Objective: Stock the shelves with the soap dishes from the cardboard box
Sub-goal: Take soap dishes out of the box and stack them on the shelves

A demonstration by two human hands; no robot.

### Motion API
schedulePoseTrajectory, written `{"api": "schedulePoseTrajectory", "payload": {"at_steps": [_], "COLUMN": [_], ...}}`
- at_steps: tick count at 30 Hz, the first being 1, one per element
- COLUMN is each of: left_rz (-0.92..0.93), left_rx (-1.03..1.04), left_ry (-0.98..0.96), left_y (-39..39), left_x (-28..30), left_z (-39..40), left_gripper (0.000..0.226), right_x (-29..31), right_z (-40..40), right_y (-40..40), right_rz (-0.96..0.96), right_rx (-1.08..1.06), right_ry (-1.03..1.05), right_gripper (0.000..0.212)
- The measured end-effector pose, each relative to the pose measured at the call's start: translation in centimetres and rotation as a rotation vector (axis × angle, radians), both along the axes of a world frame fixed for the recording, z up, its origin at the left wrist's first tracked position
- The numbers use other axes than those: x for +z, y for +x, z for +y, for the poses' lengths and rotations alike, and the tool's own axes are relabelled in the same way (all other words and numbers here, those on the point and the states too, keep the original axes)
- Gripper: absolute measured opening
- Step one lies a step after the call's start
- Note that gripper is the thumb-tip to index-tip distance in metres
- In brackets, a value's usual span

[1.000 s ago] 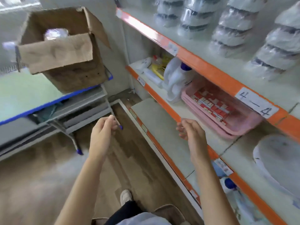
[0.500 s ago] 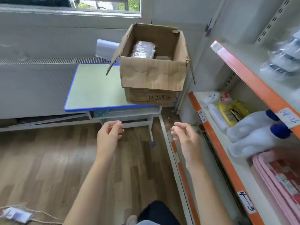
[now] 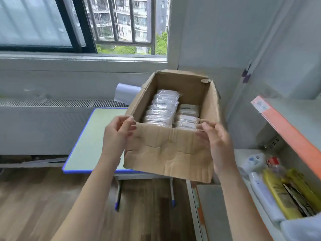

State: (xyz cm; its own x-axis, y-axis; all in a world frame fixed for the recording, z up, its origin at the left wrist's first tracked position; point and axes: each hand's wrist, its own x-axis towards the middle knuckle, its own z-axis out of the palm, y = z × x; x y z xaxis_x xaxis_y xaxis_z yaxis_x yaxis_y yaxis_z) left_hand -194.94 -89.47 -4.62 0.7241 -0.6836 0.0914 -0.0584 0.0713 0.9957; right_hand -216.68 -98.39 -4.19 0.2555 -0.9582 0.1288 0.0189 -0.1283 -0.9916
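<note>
Both hands have risen from mid-air above the floor to the near wall of the cardboard box (image 3: 166, 150), which now fills the centre of the head view instead of standing farther off. Left hand (image 3: 118, 134) sits at the box's near-left corner, fingers curled at the rim; whether they actually pinch the cardboard cannot be told. Right hand (image 3: 215, 141) lies at the near-right corner with fingers loosely extended over the rim, their tips blurred, so contact is also uncertain. Plastic-wrapped soap dishes (image 3: 163, 108) stand packed in two rows inside the box; their lower parts are hidden by the walls. Beneath the box, the green table (image 3: 90, 140) is partly covered by it. At right, the orange-edged shelves (image 3: 284, 126) are cut off by the frame, and the bottles (image 3: 260, 186) on the lower level appear blurred. Earlier pink trays no longer show.
</note>
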Motion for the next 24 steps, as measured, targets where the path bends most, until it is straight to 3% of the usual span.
{"api": "schedulePoseTrajectory", "payload": {"at_steps": [2,5,8,11,16,24], "left_rz": [-0.081,-0.229,-0.445,-0.629,-0.871,-1.227], "left_rx": [-0.076,-0.195,-0.343,-0.52,-0.666,-0.847], "left_ry": [0.018,0.122,0.298,0.443,0.573,0.808], "left_y": [0.9,2.7,4.5,5.7,8.5,12.6], "left_x": [1.0,1.4,0.9,0.5,0.0,-3.6], "left_z": [-3.4,-8.8,-14.4,-19.7,-28.6,-37.6], "left_gripper": [0.007,0.005,0.022,0.019,0.032,0.035], "right_x": [0.5,0.3,-0.2,-0.6,-1.1,-4.4], "right_z": [-3.0,-7.5,-11.3,-14.2,-18.6,-23.3], "right_y": [1.2,3.0,4.7,6.1,10.6,17.5], "right_rz": [0.065,0.179,0.39,0.641,0.887,1.129], "right_rx": [-0.004,0.007,0.055,0.118,0.186,0.352], "right_ry": [-0.005,0.002,0.013,0.057,0.084,-0.074], "right_gripper": [0.024,0.015,0.01,0.021,0.03,0.047]}}
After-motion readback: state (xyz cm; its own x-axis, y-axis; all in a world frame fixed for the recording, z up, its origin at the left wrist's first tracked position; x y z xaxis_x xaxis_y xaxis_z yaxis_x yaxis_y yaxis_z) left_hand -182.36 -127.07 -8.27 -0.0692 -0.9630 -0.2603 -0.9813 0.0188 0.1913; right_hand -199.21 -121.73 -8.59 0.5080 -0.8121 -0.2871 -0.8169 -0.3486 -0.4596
